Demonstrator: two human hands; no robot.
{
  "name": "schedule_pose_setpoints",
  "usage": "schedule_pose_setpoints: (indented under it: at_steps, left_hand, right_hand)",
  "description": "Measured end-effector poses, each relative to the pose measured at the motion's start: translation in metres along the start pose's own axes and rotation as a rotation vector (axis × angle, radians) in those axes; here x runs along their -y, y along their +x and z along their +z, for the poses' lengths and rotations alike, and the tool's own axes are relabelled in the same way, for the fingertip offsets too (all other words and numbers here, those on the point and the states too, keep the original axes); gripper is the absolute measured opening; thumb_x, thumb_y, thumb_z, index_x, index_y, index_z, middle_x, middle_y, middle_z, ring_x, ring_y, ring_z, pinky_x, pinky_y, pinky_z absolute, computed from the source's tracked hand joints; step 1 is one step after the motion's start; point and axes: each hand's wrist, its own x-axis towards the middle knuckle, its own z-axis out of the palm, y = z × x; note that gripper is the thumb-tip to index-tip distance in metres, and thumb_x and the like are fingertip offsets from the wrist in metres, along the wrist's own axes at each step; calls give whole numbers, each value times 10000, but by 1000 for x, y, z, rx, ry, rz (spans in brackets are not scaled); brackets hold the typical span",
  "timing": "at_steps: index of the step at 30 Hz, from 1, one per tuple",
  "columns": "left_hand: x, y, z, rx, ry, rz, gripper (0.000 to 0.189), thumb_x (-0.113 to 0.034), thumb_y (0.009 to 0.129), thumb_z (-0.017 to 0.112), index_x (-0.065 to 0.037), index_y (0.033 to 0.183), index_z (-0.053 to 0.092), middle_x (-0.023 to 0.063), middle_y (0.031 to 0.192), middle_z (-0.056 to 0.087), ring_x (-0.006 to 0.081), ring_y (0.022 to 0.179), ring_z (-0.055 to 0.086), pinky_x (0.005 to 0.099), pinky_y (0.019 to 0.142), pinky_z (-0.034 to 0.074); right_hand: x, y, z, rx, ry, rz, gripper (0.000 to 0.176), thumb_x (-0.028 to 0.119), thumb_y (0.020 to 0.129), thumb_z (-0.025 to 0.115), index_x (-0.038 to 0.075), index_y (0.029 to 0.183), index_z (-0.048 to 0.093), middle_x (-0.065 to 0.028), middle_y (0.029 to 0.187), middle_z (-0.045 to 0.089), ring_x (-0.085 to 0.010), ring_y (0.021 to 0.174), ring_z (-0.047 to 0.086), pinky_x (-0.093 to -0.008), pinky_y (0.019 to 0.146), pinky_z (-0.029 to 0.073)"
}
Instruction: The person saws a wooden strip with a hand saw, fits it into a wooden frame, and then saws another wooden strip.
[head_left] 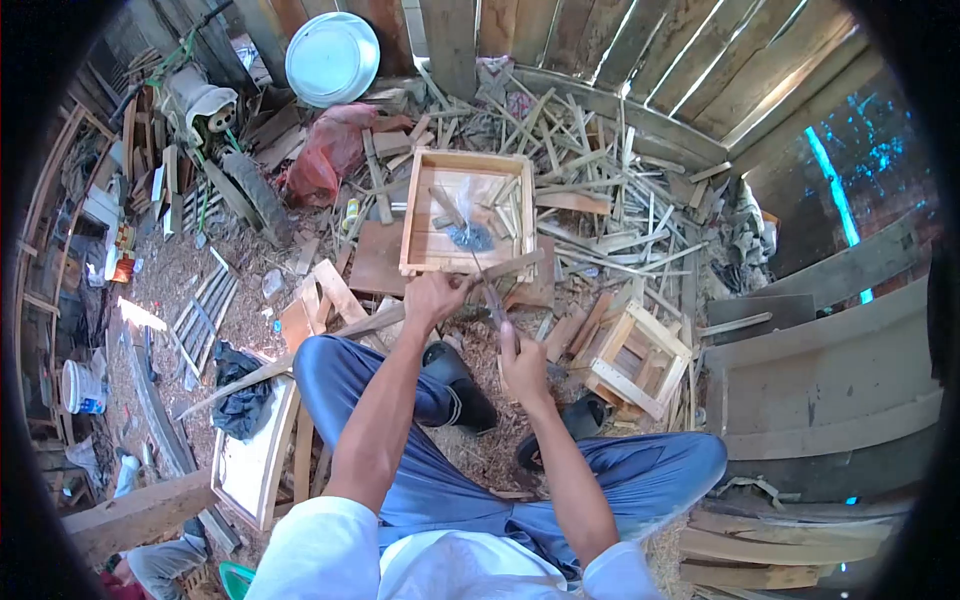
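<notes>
Head view, one seated person, both arms in frame.

1. Left hand: fingers wrapped tight round a long pale wooden slat, which runs on a slant from low on the left, over the left knee, up towards the right.
2. Right hand: fist clenched on the lower end of a dark narrow blade. The blade points up and away, and its tip meets the slat just right of the left hand (the exact contact is too small to make out).
3. Blue trousers and black shoes, on ground covered in shavings below the hands.
4. Square shallow wooden tray, just beyond the slat; inside it are loose strips and a clear plastic bag of dark small pieces.
5. Small slatted wooden crate, tilted, just right of the right hand.
6. Heap of pale wood offcuts, behind and right of the tray, against a plank wall.
7. Red plastic sack and round white plastic lid, far left of the tray.
8. Black cloth beside a white-panelled wooden frame, by the left leg.
9. White bucket, far left edge.
</notes>
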Motion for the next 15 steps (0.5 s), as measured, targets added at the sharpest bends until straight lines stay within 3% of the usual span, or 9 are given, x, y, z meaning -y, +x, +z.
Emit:
schedule_pose_setpoints:
  at_steps: [5, 7, 8, 10, 12, 14, 15]
  left_hand:
    - [6, -17, -5, -49, -75, 143, 594, -652, 780, 601, -73, 801, 732, 199, 710, 675, 342, 724, 684, 452, 675, 539]
    - [11, -15, -2, -124, -85, 168, 608, -649, 793, 587, -54, 796, 714, 196, 701, 672, 347, 705, 681, 457, 669, 538]
    - [12, -15, 1, -190, -104, 200, 622, -645, 807, 574, -35, 792, 697, 194, 693, 668, 353, 685, 678, 461, 663, 537]
    - [8, -20, 1, -181, -12, 186, 616, -638, 824, 557, -37, 794, 688, 194, 686, 666, 356, 682, 678, 458, 653, 539]
    - [4, -18, -1, -166, 76, 174, 611, -632, 842, 539, -38, 796, 680, 194, 680, 665, 358, 679, 678, 455, 642, 541]
    - [6, -14, -6, -29, 112, 195, 661, -663, 869, 474, -43, 793, 689, 195, 731, 682, 338, 706, 688, 445, 663, 544]
    - [10, -9, -1, -22, 100, 203, 681, -677, 857, 481, -37, 772, 700, 204, 730, 680, 346, 704, 686, 448, 668, 545]
  right_hand:
    - [-12, -8, 0, 11, 48, 32, 450, 349, 965, 515, -44, 815, 676, -254, 575, 549, -399, 533, 592, -448, 519, 433]
    - [-11, -3, -1, 21, 16, 64, 520, 363, 983, 500, -64, 704, 604, -181, 510, 502, -228, 473, 520, -412, 510, 399]
    - [-10, -3, 0, 18, 22, 62, 520, 363, 983, 500, -64, 704, 604, -181, 510, 502, -228, 473, 520, -412, 510, 399]
    - [-7, 1, -5, 24, 22, 53, 492, 358, 973, 508, -58, 744, 637, -248, 565, 541, -402, 537, 579, -462, 522, 403]
    - [-2, 2, -5, 9, 9, 31, 491, 353, 975, 503, -60, 748, 638, -255, 586, 552, -412, 563, 584, -465, 531, 412]
    - [1, -3, -7, 7, -7, 21, 489, 349, 977, 498, -62, 753, 639, -261, 607, 562, -423, 588, 590, -467, 540, 421]
    - [11, -3, -9, 9, -17, -13, 504, 355, 977, 504, -64, 724, 622, -240, 567, 534, -367, 532, 560, -451, 529, 413]
